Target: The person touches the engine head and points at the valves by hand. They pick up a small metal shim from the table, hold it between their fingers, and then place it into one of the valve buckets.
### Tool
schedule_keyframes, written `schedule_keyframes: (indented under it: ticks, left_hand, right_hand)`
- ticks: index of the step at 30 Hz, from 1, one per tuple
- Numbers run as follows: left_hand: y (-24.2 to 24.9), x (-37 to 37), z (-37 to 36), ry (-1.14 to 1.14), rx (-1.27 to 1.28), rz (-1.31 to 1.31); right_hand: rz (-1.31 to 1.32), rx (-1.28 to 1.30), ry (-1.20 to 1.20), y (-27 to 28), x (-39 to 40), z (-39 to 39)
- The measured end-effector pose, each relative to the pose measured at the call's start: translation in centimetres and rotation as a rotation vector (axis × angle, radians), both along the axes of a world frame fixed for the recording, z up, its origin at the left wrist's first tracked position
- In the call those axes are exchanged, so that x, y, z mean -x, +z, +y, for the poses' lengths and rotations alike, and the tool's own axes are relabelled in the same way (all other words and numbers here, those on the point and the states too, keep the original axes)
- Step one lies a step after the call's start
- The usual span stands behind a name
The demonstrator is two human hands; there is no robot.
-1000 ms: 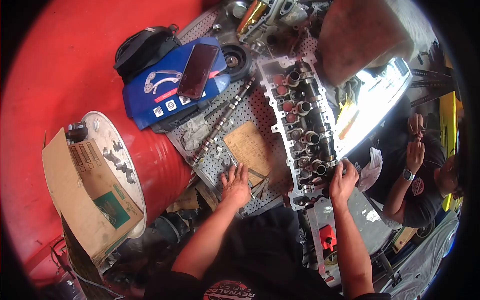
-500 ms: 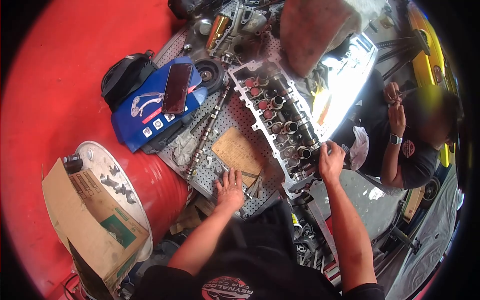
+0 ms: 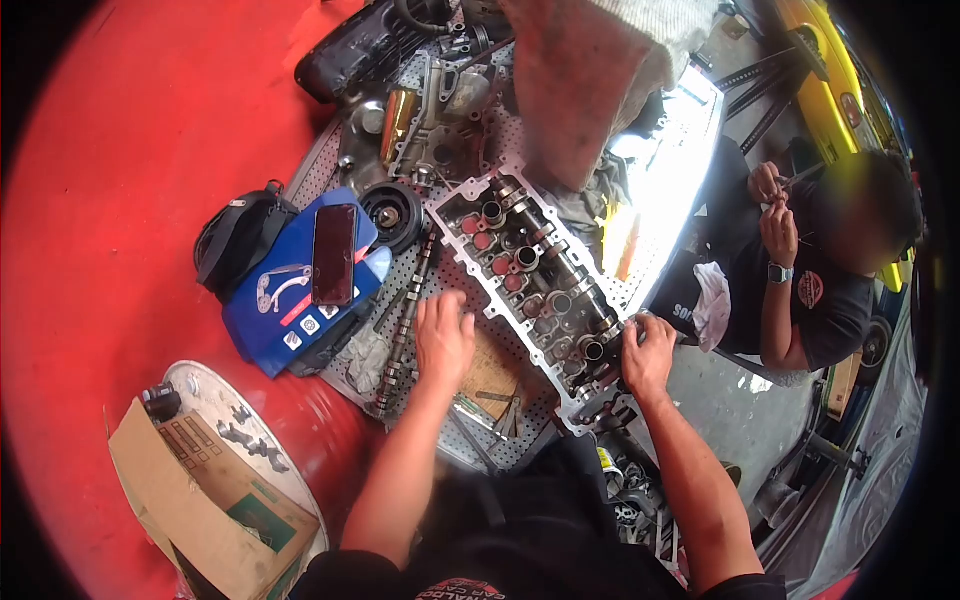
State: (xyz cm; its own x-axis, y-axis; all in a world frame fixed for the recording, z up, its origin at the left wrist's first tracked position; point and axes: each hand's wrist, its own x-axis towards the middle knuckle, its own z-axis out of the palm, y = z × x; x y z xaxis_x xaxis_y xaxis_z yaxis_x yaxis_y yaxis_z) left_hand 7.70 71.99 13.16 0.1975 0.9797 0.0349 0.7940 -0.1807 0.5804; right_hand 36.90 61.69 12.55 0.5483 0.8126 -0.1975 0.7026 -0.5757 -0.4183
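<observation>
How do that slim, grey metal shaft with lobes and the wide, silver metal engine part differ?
The slim, grey metal shaft with lobes is rod-like; the wide, silver metal engine part is broad and packed with parts. The engine part shows red round spots inside; the shaft shows none. The right hand is at the engine part's edge, while no hand grips the shaft. Both are long and look metallic.

Perforated metal table (image 3: 453, 274) under cylinder head (image 3: 536, 292), loose camshaft (image 3: 404, 335), black pulley (image 3: 391, 216), brown sheet (image 3: 492, 370).
</observation>
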Motion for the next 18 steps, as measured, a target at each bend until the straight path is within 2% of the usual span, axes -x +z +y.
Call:
schedule_keyframes:
  ticks: [5, 8, 11, 12, 18]
  left_hand:
    - [0.7, -2.6, 7.9, -0.33, -0.056, 0.069]
    - [0.5, -3.6, 10.5, -0.533, 0.007, 0.247]
    - [-1.0, -3.9, 11.3, -0.635, 0.035, 0.347]
    - [-0.6, -4.1, 11.4, -0.659, 0.148, 0.394]
    - [-0.6, -4.6, 11.8, -0.708, 0.168, 0.445]
  right_hand:
    - [0.002, 0.014, -0.004, 0.1, -0.1, 0.1]
    - [0.005, 0.022, -0.017, 0.3, 0.0, 0.2]
    - [0.0, 0.006, -0.034, 0.4, 0.1, 0.3]
    - [-0.002, -0.009, -0.041, 0.4, 0.2, 0.4]
    - [-0.01, -0.035, -0.044, 0.5, 0.2, 0.5]
